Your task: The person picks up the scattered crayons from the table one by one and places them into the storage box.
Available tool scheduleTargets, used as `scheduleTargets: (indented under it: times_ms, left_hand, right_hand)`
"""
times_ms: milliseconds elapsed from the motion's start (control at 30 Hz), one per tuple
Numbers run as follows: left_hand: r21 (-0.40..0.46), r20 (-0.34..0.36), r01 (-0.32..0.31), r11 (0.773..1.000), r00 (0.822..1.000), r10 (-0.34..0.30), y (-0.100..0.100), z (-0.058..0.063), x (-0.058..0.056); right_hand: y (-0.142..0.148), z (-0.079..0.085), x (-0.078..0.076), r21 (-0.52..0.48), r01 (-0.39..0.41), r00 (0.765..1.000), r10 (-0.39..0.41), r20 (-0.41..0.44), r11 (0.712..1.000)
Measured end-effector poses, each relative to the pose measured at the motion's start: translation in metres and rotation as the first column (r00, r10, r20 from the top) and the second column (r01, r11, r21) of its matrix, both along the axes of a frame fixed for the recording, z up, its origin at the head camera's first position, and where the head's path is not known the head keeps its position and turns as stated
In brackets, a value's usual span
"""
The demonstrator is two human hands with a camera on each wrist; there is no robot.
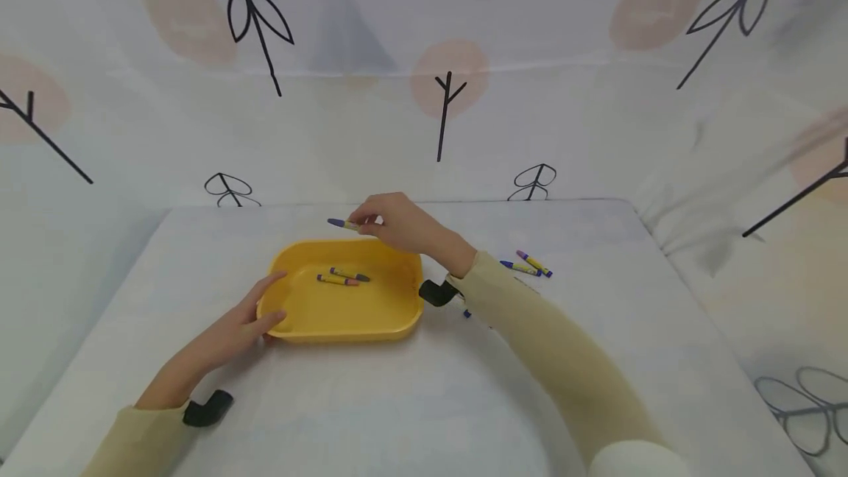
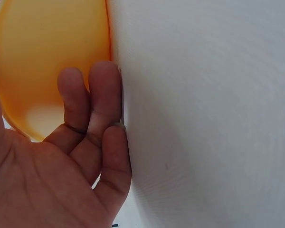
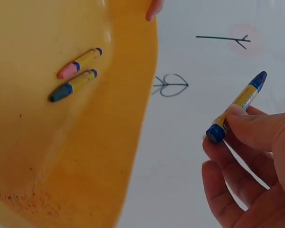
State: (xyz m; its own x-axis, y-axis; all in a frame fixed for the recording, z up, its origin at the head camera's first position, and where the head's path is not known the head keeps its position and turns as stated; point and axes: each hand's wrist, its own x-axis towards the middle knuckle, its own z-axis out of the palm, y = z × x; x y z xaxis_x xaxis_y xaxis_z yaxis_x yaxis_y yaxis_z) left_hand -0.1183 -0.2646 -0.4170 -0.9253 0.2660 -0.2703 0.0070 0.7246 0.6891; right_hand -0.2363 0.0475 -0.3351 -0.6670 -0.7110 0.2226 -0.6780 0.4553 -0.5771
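A shallow yellow tray lies on the white tabletop with two crayons in it. One is a pink crayon, the other a dark green crayon. My left hand grips the tray's left end, thumb at the near corner and fingers around the rim. Above the tray's far edge, my right hand pinches a blue crayon in a yellow wrapper between thumb and fingers, its tip pointing left in the head view.
To the tray's right, a blue crayon and a pinkish-purple crayon lie close together. Under the right sleeve a blue crayon end peeks out, the rest hidden. A patterned cloth hangs behind the table.
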Motion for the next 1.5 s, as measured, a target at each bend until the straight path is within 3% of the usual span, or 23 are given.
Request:
scheduleTargets:
  times_ms: [233, 533, 867, 1167, 1367, 1500]
  left_hand:
    - [0.030, -0.018, 0.011, 0.999, 1.000, -0.011, -0.006, -0.003, 0.002]
    - [0.024, -0.023, 0.020, 1.000, 1.000, -0.019, -0.002, -0.002, 0.001]
    - [0.022, -0.022, 0.017, 1.000, 1.000, -0.016, -0.001, -0.001, 0.000]
    - [0.013, -0.020, 0.013, 1.000, 1.000, -0.013, 0.000, -0.001, 0.001]
    - [-0.002, -0.020, 0.013, 1.000, 1.000, -0.013, 0.000, 0.001, 0.001]
    - [0.013, -0.023, 0.016, 1.000, 1.000, -0.015, -0.001, 0.000, 0.001]
  right_hand:
    - [-0.032, -0.016, -0.003, 0.040, -0.001, 0.990, -0.004, 0.138, 0.999]
    - [-0.037, -0.033, -0.003, 0.201, 0.004, 0.960, -0.060, 0.272, 0.980]
    - [-0.046, -0.039, 0.000, 0.397, 0.098, 0.966, -0.184, 0.184, 0.912]
    - [-0.049, -0.042, 0.004, 0.468, 0.107, 0.977, -0.181, 0.115, 0.877]
    - [-0.050, -0.042, 0.004, 0.477, 0.127, 0.975, -0.198, 0.102, 0.869]
    - [-0.049, -0.044, 0.002, 0.433, 0.115, 0.967, -0.199, 0.156, 0.894]
